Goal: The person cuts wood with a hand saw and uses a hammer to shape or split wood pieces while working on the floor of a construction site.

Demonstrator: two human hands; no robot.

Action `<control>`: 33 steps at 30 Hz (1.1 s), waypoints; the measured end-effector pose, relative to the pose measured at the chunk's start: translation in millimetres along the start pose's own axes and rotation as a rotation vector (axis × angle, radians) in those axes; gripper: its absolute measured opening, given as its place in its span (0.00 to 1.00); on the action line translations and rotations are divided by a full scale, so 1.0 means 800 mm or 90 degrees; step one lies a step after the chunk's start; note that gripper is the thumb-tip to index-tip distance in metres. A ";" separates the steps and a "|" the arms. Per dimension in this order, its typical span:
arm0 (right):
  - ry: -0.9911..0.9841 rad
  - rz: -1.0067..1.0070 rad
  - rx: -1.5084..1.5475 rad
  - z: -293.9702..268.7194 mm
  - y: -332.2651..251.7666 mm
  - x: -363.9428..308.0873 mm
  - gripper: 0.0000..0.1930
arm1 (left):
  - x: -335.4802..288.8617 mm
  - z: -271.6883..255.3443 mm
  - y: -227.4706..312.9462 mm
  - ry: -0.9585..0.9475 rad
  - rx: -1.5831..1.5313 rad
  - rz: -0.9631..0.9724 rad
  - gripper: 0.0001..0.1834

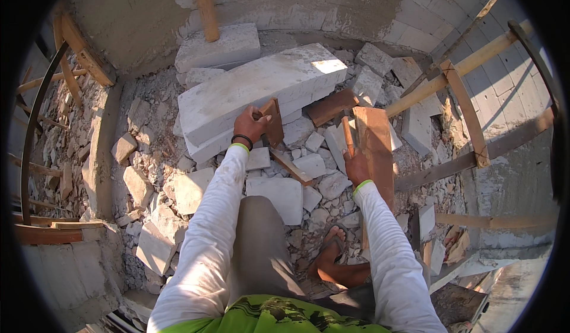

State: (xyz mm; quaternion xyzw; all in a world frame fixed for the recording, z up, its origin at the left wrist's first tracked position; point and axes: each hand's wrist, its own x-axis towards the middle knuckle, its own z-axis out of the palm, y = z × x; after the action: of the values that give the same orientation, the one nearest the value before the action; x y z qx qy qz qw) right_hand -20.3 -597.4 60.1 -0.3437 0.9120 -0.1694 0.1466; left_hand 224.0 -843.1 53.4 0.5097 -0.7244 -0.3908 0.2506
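Note:
My left hand [250, 125], with a dark band at the wrist, is closed on a small brown wooden board [274, 124] held upright against the side of a long white block [261, 86]. My right hand [357, 166] is closed round a slim brown wooden handle [348, 134]. Right beside that handle stands a long, wide brown board [374, 146]; whether the two are joined I cannot tell. The fingers of both hands are partly hidden. Another white block lies beneath the long one, and a shorter white block [219, 46] rests behind it.
Broken white blocks [276, 197] and rubble surround my sandalled foot [332, 250]. A brown wood piece [332, 106] lies by the long block. Wooden poles [460, 71] cross the right side; a post [205, 6] stands at the back before a curved wall [136, 24].

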 end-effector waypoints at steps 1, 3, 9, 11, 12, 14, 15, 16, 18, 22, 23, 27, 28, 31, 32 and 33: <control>-0.021 -0.054 -0.127 -0.053 -0.010 0.007 0.20 | 0.000 0.000 -0.006 0.036 0.009 -0.001 0.21; 0.112 -0.251 -0.068 -0.118 0.048 0.041 0.19 | 0.006 0.023 -0.009 0.097 0.013 0.005 0.21; 0.012 -0.085 0.027 -0.254 0.101 -0.045 0.18 | -0.031 0.114 0.076 0.179 0.112 0.330 0.22; 0.006 -0.008 0.115 -0.244 0.168 -0.067 0.15 | -0.020 0.172 0.087 0.095 0.115 0.314 0.23; 0.030 0.010 0.149 -0.224 0.190 -0.080 0.14 | -0.009 0.197 0.083 0.058 0.128 0.286 0.23; 0.093 0.032 0.185 -0.166 0.239 -0.102 0.13 | 0.013 0.244 0.076 0.005 0.159 0.226 0.24; 0.132 0.036 0.187 -0.132 0.267 -0.110 0.13 | 0.022 0.268 0.072 -0.012 0.176 0.194 0.25; 0.168 0.043 0.178 -0.092 0.295 -0.114 0.14 | 0.032 0.284 0.069 -0.027 0.204 0.163 0.26; 0.233 0.063 0.158 -0.024 0.327 -0.124 0.15 | 0.057 0.309 0.063 -0.038 0.257 0.159 0.27; 0.221 0.115 0.065 0.028 0.327 -0.134 0.21 | 0.102 0.338 0.067 -0.139 0.381 0.085 0.37; 0.241 0.123 0.057 0.033 0.342 -0.135 0.21 | 0.110 0.361 0.078 -0.145 0.387 0.089 0.41; 0.245 0.185 0.060 0.051 0.329 -0.141 0.19 | 0.134 0.399 0.072 -0.168 0.378 0.064 0.60; 0.240 0.182 0.062 0.050 0.336 -0.138 0.18 | 0.136 0.407 0.079 -0.166 0.385 0.056 0.60; 0.218 0.192 0.049 0.041 0.346 -0.133 0.18 | 0.135 0.430 0.076 -0.153 0.387 0.051 0.58; 0.195 0.196 0.052 0.039 0.328 -0.134 0.18 | 0.142 0.418 0.059 -0.139 0.417 0.052 0.58; 0.172 0.200 0.057 0.041 0.313 -0.135 0.18 | 0.147 0.402 0.041 -0.125 0.448 0.053 0.58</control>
State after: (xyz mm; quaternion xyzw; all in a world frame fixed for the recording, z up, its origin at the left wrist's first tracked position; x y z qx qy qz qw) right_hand -74.2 -354.1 -55.7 -0.1650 0.9573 -0.2290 0.0629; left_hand -80.6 -847.4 -106.6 0.4948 -0.8551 -0.1544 0.0052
